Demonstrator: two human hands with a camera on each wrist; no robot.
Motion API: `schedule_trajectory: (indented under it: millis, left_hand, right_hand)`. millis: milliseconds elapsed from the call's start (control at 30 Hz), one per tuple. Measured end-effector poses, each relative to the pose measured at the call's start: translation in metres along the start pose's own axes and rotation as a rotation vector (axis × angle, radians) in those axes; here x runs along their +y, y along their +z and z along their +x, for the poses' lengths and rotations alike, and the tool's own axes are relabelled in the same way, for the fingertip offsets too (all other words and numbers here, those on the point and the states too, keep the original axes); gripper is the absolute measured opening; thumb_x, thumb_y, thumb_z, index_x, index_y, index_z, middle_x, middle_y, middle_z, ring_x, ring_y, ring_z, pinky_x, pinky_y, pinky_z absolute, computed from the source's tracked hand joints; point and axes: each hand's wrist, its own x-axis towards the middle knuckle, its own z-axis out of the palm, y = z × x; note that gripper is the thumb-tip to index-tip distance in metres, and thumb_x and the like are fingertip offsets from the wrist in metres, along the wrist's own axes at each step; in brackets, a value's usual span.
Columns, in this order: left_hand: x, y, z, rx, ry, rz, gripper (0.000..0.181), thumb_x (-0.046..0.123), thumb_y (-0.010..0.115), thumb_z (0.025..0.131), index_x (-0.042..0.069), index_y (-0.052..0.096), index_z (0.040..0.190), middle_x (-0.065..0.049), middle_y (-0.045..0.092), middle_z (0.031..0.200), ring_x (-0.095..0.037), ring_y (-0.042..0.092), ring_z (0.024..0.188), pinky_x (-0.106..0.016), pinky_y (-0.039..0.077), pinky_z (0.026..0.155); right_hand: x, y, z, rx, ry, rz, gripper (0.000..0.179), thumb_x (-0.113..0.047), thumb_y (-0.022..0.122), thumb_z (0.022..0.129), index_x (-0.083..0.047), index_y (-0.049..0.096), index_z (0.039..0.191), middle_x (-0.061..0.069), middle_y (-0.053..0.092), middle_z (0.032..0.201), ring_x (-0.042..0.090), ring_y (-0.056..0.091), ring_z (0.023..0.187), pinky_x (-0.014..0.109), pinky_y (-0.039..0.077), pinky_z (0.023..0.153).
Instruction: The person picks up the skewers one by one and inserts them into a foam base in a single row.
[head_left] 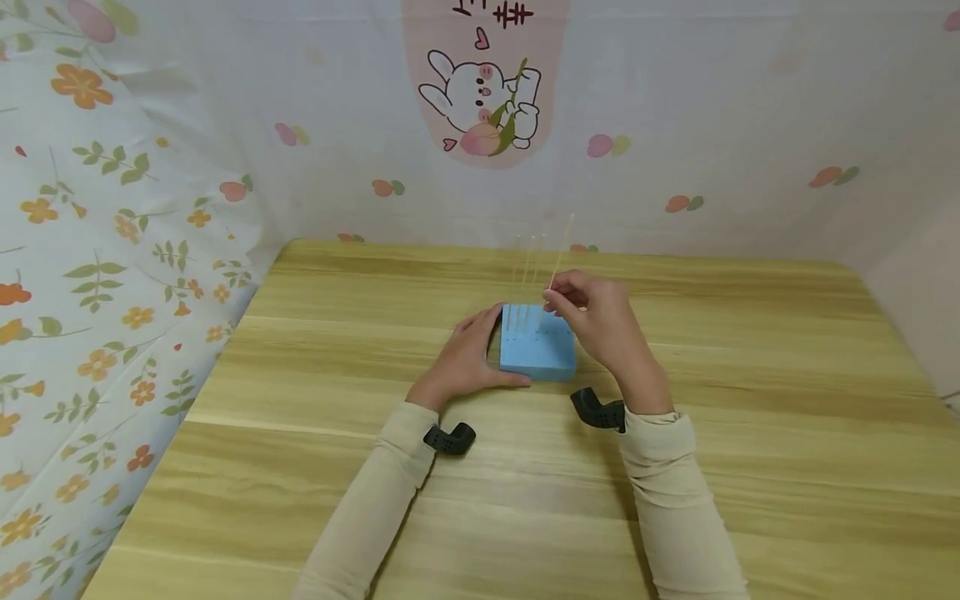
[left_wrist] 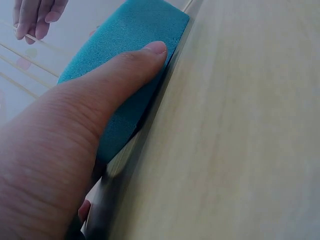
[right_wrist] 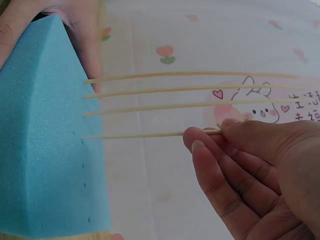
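Note:
A blue foam block (head_left: 546, 357) lies on the table with a row of small holes in its top face. My left hand (head_left: 471, 357) grips its left side, the thumb pressed along the near face and the fingers round toward the back. Three thin wooden skewers (right_wrist: 190, 91) stand upright side by side in the block. Above its far right part, my right hand (head_left: 600, 321) pinches a fourth skewer (right_wrist: 150, 135) between thumb and fingertips. That skewer's pointed end is right at a hole in the row, and its upper end leans a little to the right in the head view.
The wood-grain table (head_left: 765, 433) extends on both sides of the block. Behind it hangs a white printed cloth (head_left: 675, 108) with a rabbit picture, and a floral cloth (head_left: 135, 275) hangs at left. Dark wrist mounts (head_left: 450, 439) sit at both sleeve cuffs.

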Motion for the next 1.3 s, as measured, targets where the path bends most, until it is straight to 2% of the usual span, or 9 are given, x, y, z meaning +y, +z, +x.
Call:
schedule_trajectory:
  millis: [400, 1300]
  left_hand:
    - [0.0023, -0.0014, 0.001, -0.014, 0.0, 0.004, 0.128, 0.057, 0.09, 0.072, 0.006, 0.018, 0.165, -0.007, 0.037, 0.165, -0.024, 0.032, 0.152, -0.041, 0.014, 0.126]
    - [-0.0013, -0.0014, 0.0012, -0.006, 0.003, 0.018, 0.129, 0.059, 0.09, 0.071, 0.006, 0.019, 0.165, -0.007, 0.038, 0.164, -0.022, 0.033, 0.151, -0.041, 0.016, 0.126]
  right_hand:
    - [0.0013, 0.0004, -0.0012, 0.006, 0.04, -0.01, 0.012, -0.009, 0.066, 0.102, 0.002, 0.071, 0.104, 0.013, 0.075, 0.092, 0.03, 0.074, 0.085, 0.045, 0.06, 0.078]
    - [0.0022, 0.0036, -0.0006, 0.01, 0.015, -0.019, 0.009, -0.006, 0.068, 0.1, 0.003, 0.072, 0.1, 0.013, 0.075, 0.089, 0.028, 0.074, 0.081, 0.045, 0.061, 0.077]
